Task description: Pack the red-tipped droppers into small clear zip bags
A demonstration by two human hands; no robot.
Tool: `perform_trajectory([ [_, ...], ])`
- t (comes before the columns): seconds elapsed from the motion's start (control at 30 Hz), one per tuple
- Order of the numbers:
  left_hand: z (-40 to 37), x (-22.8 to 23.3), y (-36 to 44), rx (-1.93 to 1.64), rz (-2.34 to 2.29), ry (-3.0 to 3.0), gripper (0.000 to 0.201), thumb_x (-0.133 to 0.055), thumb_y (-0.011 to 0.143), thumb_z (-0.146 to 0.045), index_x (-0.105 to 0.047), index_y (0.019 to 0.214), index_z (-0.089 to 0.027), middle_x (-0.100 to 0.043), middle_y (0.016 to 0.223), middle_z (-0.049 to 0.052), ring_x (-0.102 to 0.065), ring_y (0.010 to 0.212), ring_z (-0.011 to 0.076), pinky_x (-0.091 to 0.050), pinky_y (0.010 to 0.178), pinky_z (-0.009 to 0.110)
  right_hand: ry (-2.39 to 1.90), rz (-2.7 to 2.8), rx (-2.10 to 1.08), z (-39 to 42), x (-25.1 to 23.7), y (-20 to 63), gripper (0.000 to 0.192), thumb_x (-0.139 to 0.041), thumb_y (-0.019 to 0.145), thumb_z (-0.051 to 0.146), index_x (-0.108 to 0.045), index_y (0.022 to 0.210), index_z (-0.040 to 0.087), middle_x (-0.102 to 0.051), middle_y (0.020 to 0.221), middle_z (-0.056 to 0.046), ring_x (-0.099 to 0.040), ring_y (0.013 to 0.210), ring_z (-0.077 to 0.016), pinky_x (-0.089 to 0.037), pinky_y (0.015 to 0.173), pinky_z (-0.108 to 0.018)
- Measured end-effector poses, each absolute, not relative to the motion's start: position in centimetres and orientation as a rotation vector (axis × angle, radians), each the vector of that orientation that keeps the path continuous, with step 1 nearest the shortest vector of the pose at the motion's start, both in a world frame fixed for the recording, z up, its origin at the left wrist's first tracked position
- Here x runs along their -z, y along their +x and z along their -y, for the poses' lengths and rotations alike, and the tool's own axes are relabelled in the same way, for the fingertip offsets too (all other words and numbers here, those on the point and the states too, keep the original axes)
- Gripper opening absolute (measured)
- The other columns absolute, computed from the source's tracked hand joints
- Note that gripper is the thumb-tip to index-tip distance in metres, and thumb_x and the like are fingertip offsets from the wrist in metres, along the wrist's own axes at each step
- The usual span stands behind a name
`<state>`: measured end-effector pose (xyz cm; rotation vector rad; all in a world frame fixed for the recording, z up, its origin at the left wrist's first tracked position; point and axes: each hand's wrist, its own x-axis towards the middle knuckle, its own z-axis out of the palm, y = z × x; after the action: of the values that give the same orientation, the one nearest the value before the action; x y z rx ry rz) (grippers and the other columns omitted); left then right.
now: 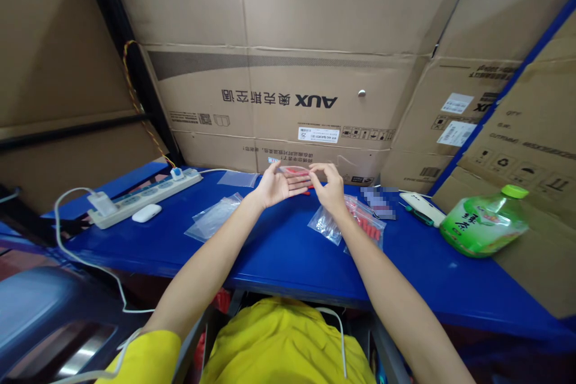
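With twelve o'clock at the carton (pixel 288 96) and the hub between the hands, the power strip (pixel 148 197) lies toward nine, a long hard plastic bar, with a smooth, rounded white case (pixel 146 213) just beside it. Toward eight are the clear bags (pixel 213 216), thin, flat, glossy film in a loose overlap on the smooth blue desk (pixel 270 252). At the hub, the left hand (pixel 275 188) turns its palm up, fingers out straight toward three, thumb at one end of the bag (pixel 294 171); whether that grip pinches the film or only props it, I cannot tell. The bag, limp and see-through with red showing in it, sits just on the twelve side of those fingers. The right hand (pixel 328 186) has a narrow grip, thumb and bent forefinger closed on the bag's other end. Film this slack probably handles best with light fingertip pressure at both ends, edge kept gently taut, the left palm level as support; a hard squeeze would likely crease it. Toward four lie a crinkled bag (pixel 326 226) and a filled bag (pixel 369 229) of stubby red cylinders; toward three, the bulging green bottle (pixel 481 222).
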<state>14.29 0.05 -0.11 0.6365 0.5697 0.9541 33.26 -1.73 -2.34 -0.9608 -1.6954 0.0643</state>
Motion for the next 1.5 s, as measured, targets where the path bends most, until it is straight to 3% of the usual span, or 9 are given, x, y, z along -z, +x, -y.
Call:
perform_trajectory([
  [0.13,-1.1,1.3,13.9,-0.98,-0.926,0.862,0.059,-0.047,0.098,-0.068,-0.078,0.093,-0.018,-0.079,0.083,0.021,-0.078,0.089,0.0374,-0.06,0.075,0.042,-0.959,1.471,-0.196,1.5,1.9,33.6,0.021,-0.051,0.1,0.042,-0.059,0.098,0.023,-0.076,0.104,-0.009,-0.073,0.098,-0.0233,-0.057,0.09,-0.036],
  [0.23,-1.5,2.1,14.0,-1.35,-1.074,1.02,0.036,-0.066,0.095,-0.05,-0.074,0.074,-0.023,-0.072,0.065,0.009,-0.076,0.08,0.0283,-0.055,0.072,0.031,-0.934,1.345,-0.266,1.4,1.6,33.9,0.023,-0.057,0.096,0.046,-0.059,0.095,0.023,-0.075,0.092,-0.007,-0.073,0.088,-0.0223,-0.057,0.082,-0.034],
  [0.33,-1.1,1.9,14.6,-1.568,-0.971,1.212,0.027,-0.072,0.094,-0.04,-0.074,0.074,-0.023,-0.073,0.072,0.005,-0.071,0.077,0.0213,-0.051,0.069,0.025,-0.89,1.28,-0.332,1.2,1.5,34.0,0.024,-0.062,0.092,0.046,-0.061,0.093,0.022,-0.074,0.087,-0.006,-0.073,0.084,-0.0216,-0.056,0.08,-0.033],
  [0.5,-0.2,1.0,15.6,-1.516,-0.703,1.307,0.029,-0.073,0.094,-0.047,-0.078,0.088,-0.019,-0.075,0.087,0.006,-0.068,0.081,0.0198,-0.052,0.073,0.027,-0.912,1.227,-0.406,0.8,2.0,34.0,0.024,-0.067,0.088,0.044,-0.065,0.092,0.02,-0.075,0.083,-0.004,-0.072,0.077,-0.0201,-0.054,0.076,-0.031],
  [0.63,-0.5,1.4,15.6,-1.535,-0.808,1.372,0.035,-0.088,0.077,-0.049,-0.076,0.088,-0.018,-0.073,0.087,0.003,-0.065,0.082,0.0181,-0.053,0.078,0.029,-0.9,1.211,-0.476,0.5,2.4,33.9,0.03,-0.071,0.086,0.046,-0.065,0.098,0.02,-0.075,0.08,-0.002,-0.067,0.069,-0.0175,-0.05,0.068,-0.028],
  [0.9,-1.3,2.2,14.9,-1.458,-0.894,1.453,0.048,-0.085,0.075,-0.062,-0.077,0.092,-0.018,-0.075,0.09,0.005,-0.066,0.085,0.019,-0.053,0.079,0.03,-0.84,1.218,-0.615,0.7,2.5,33.6,0.037,-0.073,0.085,0.049,-0.067,0.107,0.02,-0.074,0.076,-0.002,-0.064,0.063,-0.017,-0.047,0.056,-0.026],
  [1.13,-1.3,2.2,14.8,-1.498,-0.846,1.604,0.045,-0.077,0.085,-0.061,-0.072,0.08,-0.017,-0.068,0.077,0.002,-0.059,0.074,0.0162,-0.046,0.074,0.029,-0.852,1.249,-0.573,0.4,2.4,33.9,0.038,-0.074,0.085,0.054,-0.073,0.101,0.019,-0.078,0.086,-0.006,-0.072,0.078,-0.021,-0.055,0.069,-0.03],
  [1.33,-1.0,1.9,15.0,-1.509,-0.807,1.647,0.046,-0.074,0.088,-0.061,-0.067,0.076,-0.018,-0.062,0.072,0.0,-0.053,0.068,0.0142,-0.043,0.069,0.028,-0.824,1.368,-0.737,0.4,2.2,33.6,0.045,-0.084,0.076,0.056,-0.077,0.104,0.021,-0.079,0.087,-0.006,-0.072,0.077,-0.0217,-0.058,0.073,-0.034],
  [1.5,-0.3,1.7,15.4,-1.447,-0.772,1.768,0.044,-0.074,0.089,-0.059,-0.071,0.08,-0.016,-0.069,0.076,0.002,-0.058,0.071,0.0151,-0.045,0.072,0.029,-0.768,1.532,-0.789,1.1,2.1,33.2,0.038,-0.085,0.075,0.056,-0.079,0.086,0.02,-0.08,0.086,-0.006,-0.072,0.08,-0.0234,-0.058,0.078,-0.036],
])
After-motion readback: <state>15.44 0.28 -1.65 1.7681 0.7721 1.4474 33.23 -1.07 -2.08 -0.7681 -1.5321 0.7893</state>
